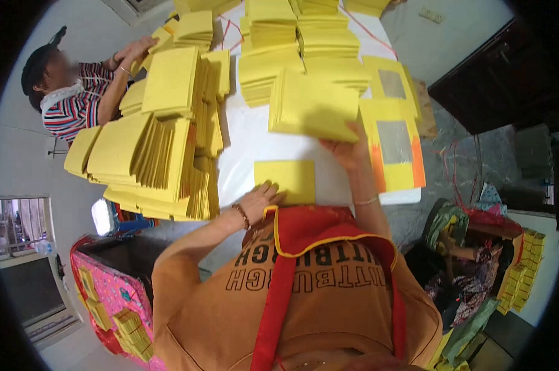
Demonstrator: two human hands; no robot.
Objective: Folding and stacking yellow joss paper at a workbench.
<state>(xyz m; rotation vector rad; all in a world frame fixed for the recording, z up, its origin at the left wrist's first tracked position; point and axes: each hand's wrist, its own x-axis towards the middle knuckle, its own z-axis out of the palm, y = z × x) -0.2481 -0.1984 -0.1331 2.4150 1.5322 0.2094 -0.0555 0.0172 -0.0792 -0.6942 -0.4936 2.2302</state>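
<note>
While the left hand (262, 201) just sits loose on 1 crosswise yellow piece (295, 179), the right hand (348, 150) looks clamped onto the yellow stack (313, 108) just beyond.

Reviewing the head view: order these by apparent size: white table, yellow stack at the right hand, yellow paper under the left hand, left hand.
1. White table
2. Yellow stack
3. Yellow paper
4. Left hand

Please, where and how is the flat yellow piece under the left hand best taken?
Probably by its free right edge, coming from the right: the yellow piece lies flat, and the left hand covers its lower left part.
</note>
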